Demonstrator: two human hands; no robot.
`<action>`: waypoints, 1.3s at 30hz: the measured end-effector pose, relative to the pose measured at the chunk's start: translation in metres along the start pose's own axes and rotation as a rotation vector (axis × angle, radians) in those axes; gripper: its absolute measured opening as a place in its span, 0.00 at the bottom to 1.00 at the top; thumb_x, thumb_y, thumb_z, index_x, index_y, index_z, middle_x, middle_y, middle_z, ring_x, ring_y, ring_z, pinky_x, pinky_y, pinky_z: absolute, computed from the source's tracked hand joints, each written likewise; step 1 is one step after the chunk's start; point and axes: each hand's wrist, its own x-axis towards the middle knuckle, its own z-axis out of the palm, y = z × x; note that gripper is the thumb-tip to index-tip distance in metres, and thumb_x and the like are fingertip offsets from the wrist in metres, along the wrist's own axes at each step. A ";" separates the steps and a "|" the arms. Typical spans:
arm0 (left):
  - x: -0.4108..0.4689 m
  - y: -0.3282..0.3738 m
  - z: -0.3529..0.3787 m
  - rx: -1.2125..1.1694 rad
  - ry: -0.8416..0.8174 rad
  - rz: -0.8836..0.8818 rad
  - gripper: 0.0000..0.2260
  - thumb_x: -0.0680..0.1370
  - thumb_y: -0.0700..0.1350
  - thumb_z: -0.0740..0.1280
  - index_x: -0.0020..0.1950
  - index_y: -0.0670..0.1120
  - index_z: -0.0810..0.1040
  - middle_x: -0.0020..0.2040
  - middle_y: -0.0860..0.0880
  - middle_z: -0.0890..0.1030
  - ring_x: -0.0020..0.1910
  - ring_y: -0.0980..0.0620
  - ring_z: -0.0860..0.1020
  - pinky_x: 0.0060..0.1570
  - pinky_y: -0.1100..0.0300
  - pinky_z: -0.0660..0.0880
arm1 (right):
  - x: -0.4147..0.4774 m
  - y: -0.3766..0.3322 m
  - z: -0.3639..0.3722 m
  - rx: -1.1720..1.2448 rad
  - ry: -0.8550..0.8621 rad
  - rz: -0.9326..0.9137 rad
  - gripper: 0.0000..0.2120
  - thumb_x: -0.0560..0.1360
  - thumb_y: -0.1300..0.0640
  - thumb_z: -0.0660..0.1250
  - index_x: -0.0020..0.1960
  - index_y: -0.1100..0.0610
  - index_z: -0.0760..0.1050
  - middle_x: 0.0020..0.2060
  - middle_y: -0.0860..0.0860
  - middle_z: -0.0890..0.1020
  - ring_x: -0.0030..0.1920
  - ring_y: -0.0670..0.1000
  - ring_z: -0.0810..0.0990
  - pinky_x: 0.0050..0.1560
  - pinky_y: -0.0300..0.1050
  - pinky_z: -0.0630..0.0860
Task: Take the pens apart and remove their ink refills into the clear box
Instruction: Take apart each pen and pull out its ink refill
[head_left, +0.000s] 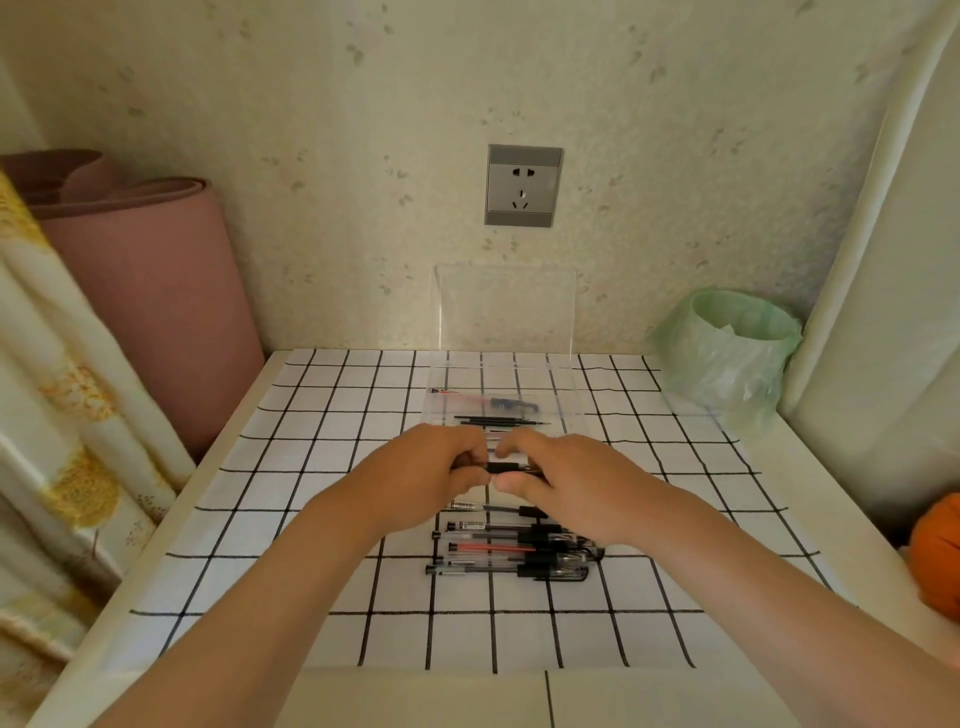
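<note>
My left hand (431, 475) and my right hand (561, 480) meet over the middle of the table, each gripping one end of a black pen (506, 467) held level between them. Just behind them sits the clear box (566, 395) with its lid standing open against the wall; several thin black refills (498, 420) and a red pen part (467, 399) lie inside. A row of several pens (511, 545) lies on the checked cloth below my hands, mostly black and one red. My fingers hide most of the held pen.
A white cloth with a black grid (311, 493) covers the table. A bin lined with a green bag (727, 348) stands at the back right. A rolled pink mat (156, 291) leans at the back left. An orange object (940, 556) sits at the right edge.
</note>
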 end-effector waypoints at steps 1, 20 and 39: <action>0.000 -0.001 -0.001 0.022 0.012 -0.015 0.04 0.79 0.50 0.66 0.46 0.53 0.76 0.37 0.54 0.77 0.35 0.56 0.74 0.36 0.63 0.71 | -0.001 0.005 0.000 0.024 -0.017 0.035 0.12 0.80 0.40 0.55 0.60 0.43 0.67 0.33 0.45 0.75 0.34 0.42 0.73 0.34 0.41 0.67; 0.007 0.008 0.014 0.172 -0.044 -0.077 0.02 0.79 0.53 0.64 0.50 0.58 0.74 0.40 0.57 0.75 0.40 0.57 0.75 0.42 0.60 0.73 | -0.013 0.054 0.004 -0.044 -0.058 0.188 0.15 0.75 0.52 0.70 0.61 0.45 0.77 0.49 0.43 0.79 0.49 0.46 0.77 0.52 0.45 0.76; 0.011 0.006 0.005 0.153 0.095 0.005 0.04 0.78 0.56 0.66 0.51 0.60 0.79 0.39 0.60 0.78 0.37 0.61 0.74 0.35 0.64 0.68 | 0.005 0.022 0.000 -0.039 0.133 0.011 0.09 0.78 0.47 0.65 0.53 0.46 0.83 0.42 0.43 0.82 0.44 0.46 0.76 0.46 0.45 0.74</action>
